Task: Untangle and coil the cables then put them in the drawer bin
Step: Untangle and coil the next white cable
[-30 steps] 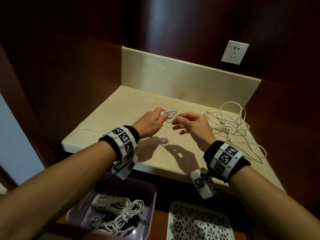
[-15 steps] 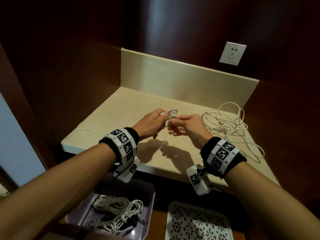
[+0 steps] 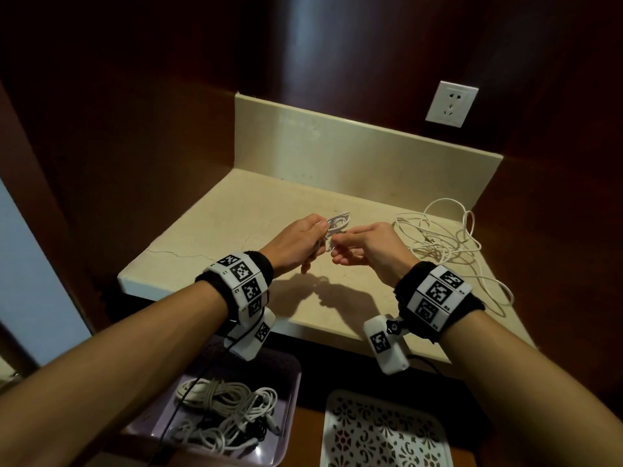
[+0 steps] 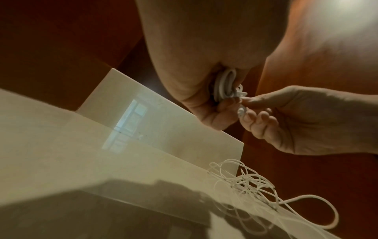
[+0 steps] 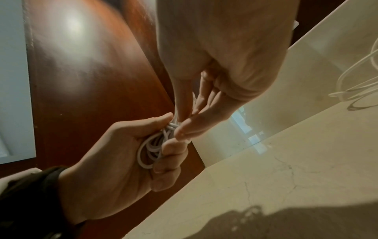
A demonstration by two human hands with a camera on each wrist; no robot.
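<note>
A small coil of white cable point(image 3: 338, 225) point(image 4: 224, 85) point(image 5: 152, 148) hangs above the beige counter point(image 3: 236, 227). My left hand point(image 3: 300, 242) point(image 5: 122, 155) grips the coil, fingers curled round its loops. My right hand point(image 3: 365, 247) point(image 4: 286, 119) pinches the cable's loose end point(image 4: 240, 111) at the coil's side, thumb and forefinger together. A loose tangle of white cable point(image 3: 448, 244) point(image 4: 255, 182) lies on the counter to the right of both hands. Below the counter edge a purple bin point(image 3: 286, 443) holds several coiled white cables point(image 3: 229, 412).
A white patterned tray point(image 3: 381, 433) sits beside the purple bin, below the counter. Dark wood walls close in the counter on both sides. A beige backsplash point(image 3: 354, 153) and a white wall socket point(image 3: 451, 103) stand behind.
My right hand has drawn in closer to the left and now pinches the cable end at the coil. Both hands have shifted slightly toward me.
</note>
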